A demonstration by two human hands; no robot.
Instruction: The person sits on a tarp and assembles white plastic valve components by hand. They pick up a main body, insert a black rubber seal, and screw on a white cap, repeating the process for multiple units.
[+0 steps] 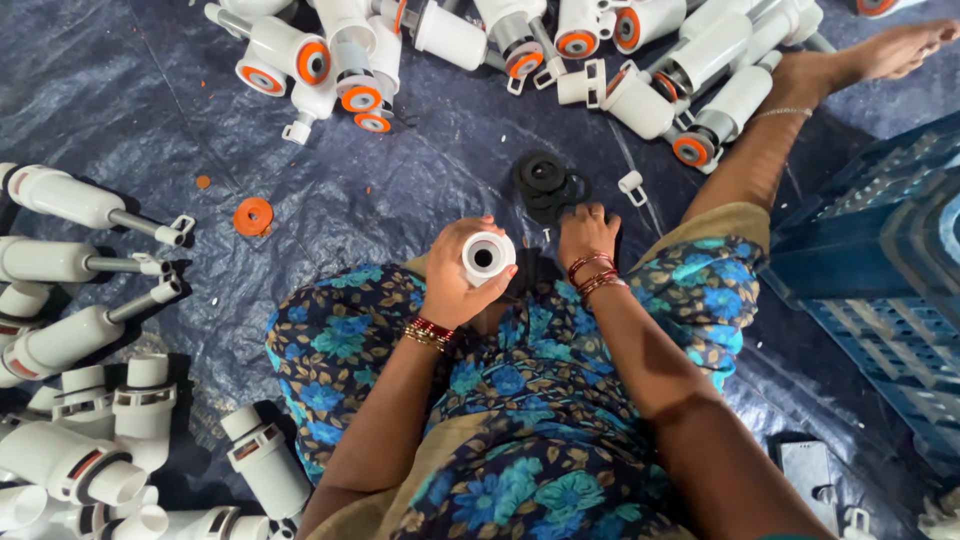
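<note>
A short white plastic pipe fitting (488, 257) is gripped in the left hand (455, 280), the fingers curled around its round body, and it is held above the lap, just in front of the knees. Its open end is seen as a thick white ring around a dark bore. The right hand (585, 232) is laid fingers-down on the sheet beside a small pile of black rubber rings (545, 185); whether anything is pinched beneath those fingers cannot be told. The floor is covered by a crinkled dark blue plastic sheet (130, 110), on which the person is seated in a blue flowered garment. White valve assemblies with orange caps (360, 98) are heaped along the top edge, and more white fittings (70, 340) are stacked at the left. A loose orange disc (253, 216) lies apart. A blue plastic crate (880, 290) stands at the right. The fitting's long axis is pointed up toward the camera, open end uppermost.
</note>
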